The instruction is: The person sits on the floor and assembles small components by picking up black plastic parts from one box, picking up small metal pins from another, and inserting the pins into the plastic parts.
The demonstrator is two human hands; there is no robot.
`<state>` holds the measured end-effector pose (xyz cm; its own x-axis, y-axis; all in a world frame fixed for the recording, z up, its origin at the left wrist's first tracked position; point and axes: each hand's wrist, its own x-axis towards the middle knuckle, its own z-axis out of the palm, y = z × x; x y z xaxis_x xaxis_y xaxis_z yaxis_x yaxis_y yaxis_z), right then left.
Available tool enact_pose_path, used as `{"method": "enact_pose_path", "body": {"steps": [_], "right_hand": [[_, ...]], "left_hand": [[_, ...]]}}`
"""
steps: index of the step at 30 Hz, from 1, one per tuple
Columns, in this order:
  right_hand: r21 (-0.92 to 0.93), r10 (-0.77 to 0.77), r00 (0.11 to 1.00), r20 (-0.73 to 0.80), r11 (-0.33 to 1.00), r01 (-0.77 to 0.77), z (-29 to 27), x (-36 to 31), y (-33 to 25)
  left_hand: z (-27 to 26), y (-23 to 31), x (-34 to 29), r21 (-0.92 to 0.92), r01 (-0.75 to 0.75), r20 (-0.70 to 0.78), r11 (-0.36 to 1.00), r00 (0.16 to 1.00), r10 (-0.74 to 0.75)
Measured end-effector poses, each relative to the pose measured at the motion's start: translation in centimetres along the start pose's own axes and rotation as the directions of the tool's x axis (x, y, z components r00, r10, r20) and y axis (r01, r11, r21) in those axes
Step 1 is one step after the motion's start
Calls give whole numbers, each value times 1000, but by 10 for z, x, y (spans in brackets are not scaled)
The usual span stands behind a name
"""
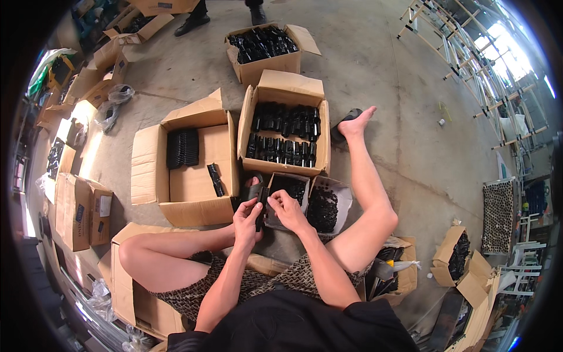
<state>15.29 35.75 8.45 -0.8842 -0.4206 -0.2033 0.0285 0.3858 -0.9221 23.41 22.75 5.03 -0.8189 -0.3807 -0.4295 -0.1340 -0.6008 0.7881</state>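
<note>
My left hand (246, 219) is closed round a long black plastic part (261, 212), held upright between my knees. My right hand (287, 210) is pinched at the side of that part near its upper end; whatever sits between its fingertips is too small to make out. Just beyond my hands stand two small open boxes: one with black pieces (288, 188), the other with many tiny black pieces (322, 209). Ahead, a large carton (284, 163) holds rows of glossy black parts. The carton to its left (199, 212) contains a neat stack of black parts (183, 148) and one lying alone (216, 180).
Another full carton (267, 69) stands farther ahead, near a person's dark shoes (192, 23). More cartons (76, 214) line the left side. By my right leg are open boxes of black parts (459, 256). Metal racks (469, 64) stand at the far right.
</note>
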Motion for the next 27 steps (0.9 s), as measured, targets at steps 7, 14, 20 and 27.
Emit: {"method": "enact_pose_path", "body": {"steps": [7,14,20,27], "right_hand": [[-22,30,997,70,999,-29,0,2,9],[-94,20,994,106,996,-10,-2,4,19],[-178,83,983,165,983,-53,-7,8,27],[-256,-302,869,391,872,418,-22,-4,-6]], "left_hand": [[-2,-4,1,14,-16,11,1000,1000,16],[2,2,-2,40,23,15,999,1000,-23],[3,3,1,69,49,30,996,998,-51],[-19,14,1,223,206,99,953,968,-233]]}}
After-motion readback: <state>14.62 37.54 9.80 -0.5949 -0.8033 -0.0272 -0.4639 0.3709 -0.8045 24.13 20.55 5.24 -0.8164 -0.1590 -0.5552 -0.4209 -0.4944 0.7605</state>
